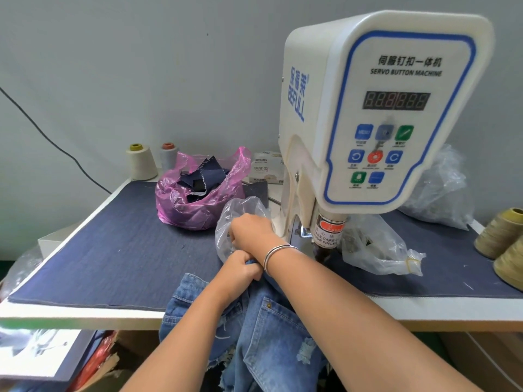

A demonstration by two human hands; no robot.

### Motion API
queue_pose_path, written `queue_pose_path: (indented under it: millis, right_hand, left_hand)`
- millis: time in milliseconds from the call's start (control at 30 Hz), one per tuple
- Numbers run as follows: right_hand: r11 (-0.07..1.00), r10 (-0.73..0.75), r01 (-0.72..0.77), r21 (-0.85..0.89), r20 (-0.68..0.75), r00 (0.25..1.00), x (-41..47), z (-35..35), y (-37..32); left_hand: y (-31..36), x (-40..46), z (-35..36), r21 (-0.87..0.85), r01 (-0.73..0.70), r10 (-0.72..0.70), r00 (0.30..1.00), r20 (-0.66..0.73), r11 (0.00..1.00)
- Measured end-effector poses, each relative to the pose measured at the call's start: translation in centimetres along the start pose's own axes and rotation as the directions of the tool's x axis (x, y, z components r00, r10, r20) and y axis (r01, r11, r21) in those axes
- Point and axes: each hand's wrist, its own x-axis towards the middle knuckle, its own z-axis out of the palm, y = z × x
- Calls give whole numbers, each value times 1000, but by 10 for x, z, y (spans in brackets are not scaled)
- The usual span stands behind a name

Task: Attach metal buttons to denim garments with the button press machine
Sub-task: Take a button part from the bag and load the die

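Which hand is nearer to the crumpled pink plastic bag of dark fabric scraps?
Right. The right hand reaches into the clear plastic bag just beside the pink plastic bag. The left hand sits lower, nearer the table's front edge, gripping the blue denim garment.

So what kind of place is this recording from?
Most likely a small garment workshop, at a button-attaching station: a servo button machine stands on a cloth-covered table, thread cones sit at the back, and the left hand grips denim jeans.
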Motion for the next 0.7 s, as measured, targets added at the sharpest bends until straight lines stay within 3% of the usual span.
queue_pose_path:
  millis: [367,700]
  right_hand:
    - [999,-24,26,-36,51,998,-2,0,0]
    - [998,52,-51,-41,41,998,-1,4,1]
  left_hand:
    - [2,-1,0,10,-13,12,1000,17,1000]
    - [-3,1,-1,41,-10,9,1000,8,999]
